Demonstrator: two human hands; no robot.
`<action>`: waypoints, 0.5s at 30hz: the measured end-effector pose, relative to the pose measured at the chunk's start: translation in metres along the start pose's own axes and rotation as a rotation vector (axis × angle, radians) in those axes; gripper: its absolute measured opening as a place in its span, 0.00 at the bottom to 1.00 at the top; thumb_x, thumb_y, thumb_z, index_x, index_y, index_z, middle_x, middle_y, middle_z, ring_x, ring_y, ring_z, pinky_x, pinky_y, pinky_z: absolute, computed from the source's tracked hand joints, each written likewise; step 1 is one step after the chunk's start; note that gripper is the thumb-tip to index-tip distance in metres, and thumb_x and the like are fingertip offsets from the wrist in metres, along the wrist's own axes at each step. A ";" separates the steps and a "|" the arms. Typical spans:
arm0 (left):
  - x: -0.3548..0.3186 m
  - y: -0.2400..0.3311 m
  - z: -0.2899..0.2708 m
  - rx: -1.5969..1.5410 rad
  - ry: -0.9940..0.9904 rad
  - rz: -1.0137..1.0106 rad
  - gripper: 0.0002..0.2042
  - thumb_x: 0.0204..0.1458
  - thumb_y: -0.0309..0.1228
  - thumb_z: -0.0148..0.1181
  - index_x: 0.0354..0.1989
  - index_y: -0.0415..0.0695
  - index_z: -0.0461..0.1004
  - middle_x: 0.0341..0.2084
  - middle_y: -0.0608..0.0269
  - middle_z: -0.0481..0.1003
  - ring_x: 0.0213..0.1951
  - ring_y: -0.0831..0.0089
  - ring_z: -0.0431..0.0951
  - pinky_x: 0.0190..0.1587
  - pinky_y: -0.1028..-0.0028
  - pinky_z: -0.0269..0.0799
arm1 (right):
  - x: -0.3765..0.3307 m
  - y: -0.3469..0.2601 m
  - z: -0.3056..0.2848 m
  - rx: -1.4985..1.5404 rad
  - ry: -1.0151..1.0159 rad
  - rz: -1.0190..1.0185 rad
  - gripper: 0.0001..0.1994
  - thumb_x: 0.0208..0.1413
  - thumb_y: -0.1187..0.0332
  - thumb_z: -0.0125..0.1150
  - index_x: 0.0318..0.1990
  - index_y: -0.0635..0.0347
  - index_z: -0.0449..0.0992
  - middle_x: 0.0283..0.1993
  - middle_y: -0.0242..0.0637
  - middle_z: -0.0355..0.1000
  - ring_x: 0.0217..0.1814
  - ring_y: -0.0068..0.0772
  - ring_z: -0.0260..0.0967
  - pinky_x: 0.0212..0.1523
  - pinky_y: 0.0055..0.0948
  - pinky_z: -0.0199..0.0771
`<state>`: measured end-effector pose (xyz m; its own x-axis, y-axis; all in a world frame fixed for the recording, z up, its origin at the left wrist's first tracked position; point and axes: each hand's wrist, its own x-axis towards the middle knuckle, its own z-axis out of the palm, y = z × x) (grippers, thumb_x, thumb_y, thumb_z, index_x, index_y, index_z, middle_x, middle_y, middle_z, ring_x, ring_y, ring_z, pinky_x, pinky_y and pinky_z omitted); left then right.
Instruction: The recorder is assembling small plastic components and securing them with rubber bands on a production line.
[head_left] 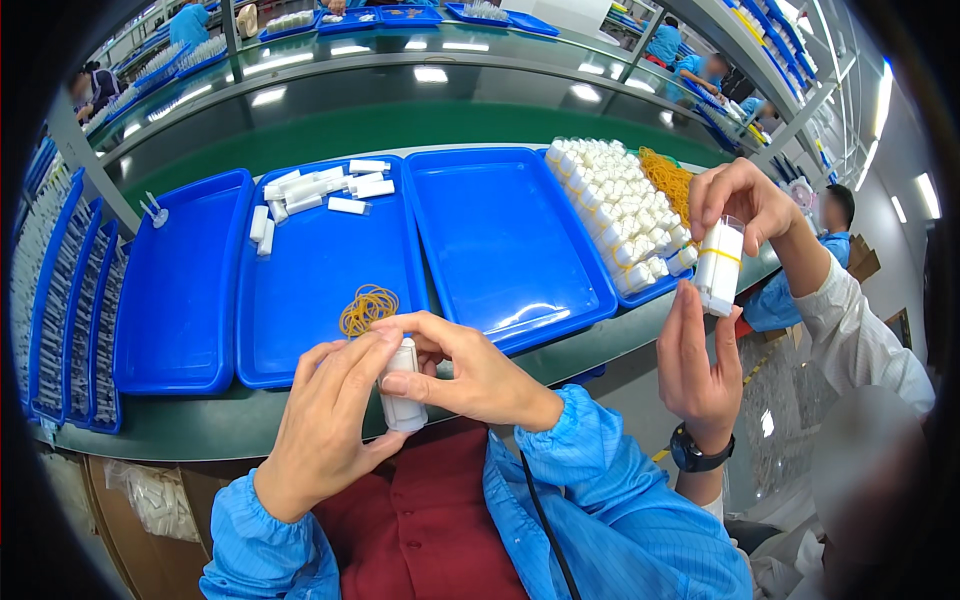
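Note:
Close in front of me, between both hands, is a bundle of white plastic pieces (pixel 404 405) in a clear sleeve, held upright. My left hand (pixel 335 415) is closed around its left side, thumb low near the base. From the right, my right hand (pixel 470 380) grips it with the thumb across its front. Just beyond my fingers, a small heap of yellow rubber bands (pixel 366 308) lies in a blue tray (pixel 335 265). Loose white rectangular pieces (pixel 320 187) are scattered at that tray's far end.
At right, another person's hands (pixel 700 355) hold a similar bundle (pixel 719 265) with a yellow band around it. More blue trays (pixel 500 240) line the bench; one has many banded bundles (pixel 615 205) and a rubber band pile (pixel 667 185). Tilted racks (pixel 60 300) stand left.

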<state>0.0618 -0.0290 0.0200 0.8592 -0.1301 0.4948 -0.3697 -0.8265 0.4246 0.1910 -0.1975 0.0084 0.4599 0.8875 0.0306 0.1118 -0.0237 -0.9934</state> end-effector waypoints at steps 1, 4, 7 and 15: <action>0.000 0.001 -0.001 0.005 0.000 0.000 0.48 0.26 0.23 0.78 0.65 0.39 0.63 0.57 0.52 0.72 0.56 0.54 0.74 0.59 0.57 0.66 | 0.001 0.000 0.000 -0.001 -0.007 -0.002 0.27 0.61 0.63 0.67 0.64 0.64 0.66 0.45 0.34 0.75 0.44 0.19 0.70 0.41 0.22 0.69; -0.001 0.001 -0.003 0.014 0.003 -0.005 0.46 0.25 0.23 0.78 0.62 0.40 0.65 0.56 0.53 0.73 0.55 0.54 0.75 0.58 0.57 0.66 | 0.001 0.003 0.002 0.003 -0.011 -0.004 0.27 0.61 0.63 0.67 0.64 0.64 0.66 0.46 0.34 0.76 0.44 0.19 0.70 0.41 0.23 0.69; -0.001 0.000 -0.002 0.008 0.003 -0.015 0.45 0.24 0.24 0.79 0.60 0.41 0.66 0.54 0.54 0.73 0.54 0.54 0.76 0.57 0.57 0.67 | 0.001 0.002 0.002 -0.008 -0.020 0.008 0.28 0.61 0.62 0.67 0.65 0.64 0.66 0.45 0.34 0.76 0.44 0.19 0.70 0.41 0.23 0.70; -0.002 0.001 -0.003 0.004 -0.008 -0.036 0.44 0.25 0.26 0.80 0.59 0.41 0.66 0.53 0.56 0.74 0.53 0.55 0.76 0.56 0.58 0.66 | 0.000 0.002 0.002 -0.013 -0.021 0.002 0.30 0.60 0.61 0.69 0.64 0.65 0.66 0.43 0.34 0.77 0.42 0.19 0.70 0.41 0.23 0.70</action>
<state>0.0588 -0.0286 0.0216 0.8749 -0.1043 0.4729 -0.3366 -0.8330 0.4390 0.1897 -0.1962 0.0067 0.4412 0.8970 0.0260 0.1227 -0.0317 -0.9919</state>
